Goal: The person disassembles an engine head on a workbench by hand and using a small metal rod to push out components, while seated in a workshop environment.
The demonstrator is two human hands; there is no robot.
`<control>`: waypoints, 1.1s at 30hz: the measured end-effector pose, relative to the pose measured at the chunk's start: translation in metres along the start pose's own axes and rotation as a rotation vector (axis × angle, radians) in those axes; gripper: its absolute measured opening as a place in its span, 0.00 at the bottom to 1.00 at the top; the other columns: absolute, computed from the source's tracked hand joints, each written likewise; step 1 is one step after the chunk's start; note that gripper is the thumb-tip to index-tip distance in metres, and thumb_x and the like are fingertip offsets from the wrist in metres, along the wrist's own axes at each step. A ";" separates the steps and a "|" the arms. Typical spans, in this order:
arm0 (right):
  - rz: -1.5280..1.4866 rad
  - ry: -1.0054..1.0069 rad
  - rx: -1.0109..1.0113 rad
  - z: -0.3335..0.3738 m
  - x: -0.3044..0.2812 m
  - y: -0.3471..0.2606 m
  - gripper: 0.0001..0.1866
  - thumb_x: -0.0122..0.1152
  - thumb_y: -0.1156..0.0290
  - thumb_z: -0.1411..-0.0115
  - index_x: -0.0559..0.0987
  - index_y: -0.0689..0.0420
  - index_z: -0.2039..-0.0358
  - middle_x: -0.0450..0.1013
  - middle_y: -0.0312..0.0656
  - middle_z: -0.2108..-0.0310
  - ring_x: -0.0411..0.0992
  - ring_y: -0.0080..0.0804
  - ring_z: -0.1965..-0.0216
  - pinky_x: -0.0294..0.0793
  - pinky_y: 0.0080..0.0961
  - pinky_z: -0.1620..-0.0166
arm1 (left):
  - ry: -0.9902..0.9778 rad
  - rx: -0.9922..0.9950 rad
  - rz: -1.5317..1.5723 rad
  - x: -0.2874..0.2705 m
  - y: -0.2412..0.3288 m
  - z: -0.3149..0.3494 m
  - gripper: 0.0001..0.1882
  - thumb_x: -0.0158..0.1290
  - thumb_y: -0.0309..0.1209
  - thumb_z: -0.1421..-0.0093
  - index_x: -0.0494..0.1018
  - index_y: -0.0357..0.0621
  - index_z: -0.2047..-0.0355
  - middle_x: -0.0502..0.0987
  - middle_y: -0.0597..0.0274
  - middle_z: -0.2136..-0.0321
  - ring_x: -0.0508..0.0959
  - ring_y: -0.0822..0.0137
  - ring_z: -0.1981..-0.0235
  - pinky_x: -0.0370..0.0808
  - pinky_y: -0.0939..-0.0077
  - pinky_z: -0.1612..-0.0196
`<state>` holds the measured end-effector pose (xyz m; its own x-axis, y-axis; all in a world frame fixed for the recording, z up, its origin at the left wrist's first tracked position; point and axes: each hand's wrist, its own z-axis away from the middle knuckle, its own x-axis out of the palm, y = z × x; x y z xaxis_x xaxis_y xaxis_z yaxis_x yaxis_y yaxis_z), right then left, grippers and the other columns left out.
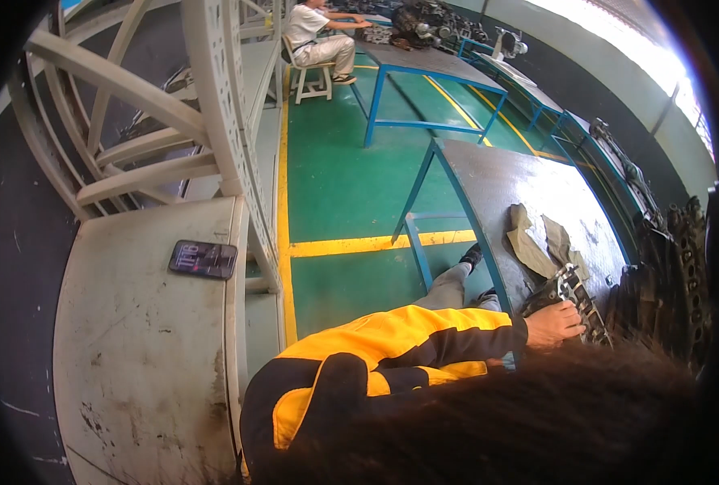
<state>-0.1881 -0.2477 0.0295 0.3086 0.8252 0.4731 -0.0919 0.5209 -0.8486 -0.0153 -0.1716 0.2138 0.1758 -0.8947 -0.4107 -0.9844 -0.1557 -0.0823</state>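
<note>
My left hand [555, 323] reaches to the right from a yellow and black sleeve. Its fingers curl over the edge of a metal engine part that looks like a cylinder head [571, 284]. The part lies on the metal-topped table [489, 174], and my hand and the dark hair at the lower edge hide some of it. Just beyond it are crumpled, torn brown pieces, cloth or paper [529, 242]. My right hand is out of view.
At left, a phone [203, 259] lies on a stained shelf [145, 339] below a metal rack frame [218, 97]. More dark engine parts [687, 267] crowd the right side. Farther off, a seated person [315, 44] works at another blue-legged table [436, 61]. Yellow lines cross the green floor [351, 186].
</note>
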 end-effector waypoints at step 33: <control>0.321 -0.210 0.011 -0.011 0.047 0.000 0.25 0.62 0.55 0.38 0.71 0.55 0.46 0.67 0.44 0.49 0.59 0.36 0.51 0.56 0.31 0.49 | -0.103 -0.078 0.149 -0.011 0.013 -0.009 0.35 0.61 0.37 0.49 0.67 0.38 0.42 0.68 0.50 0.49 0.66 0.50 0.44 0.57 0.52 0.35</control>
<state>-0.1638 -0.2114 0.0487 0.0616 0.9730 0.2225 -0.1626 0.2297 -0.9596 -0.0296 -0.1676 0.2253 0.0244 -0.8632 -0.5044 -0.9966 -0.0605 0.0554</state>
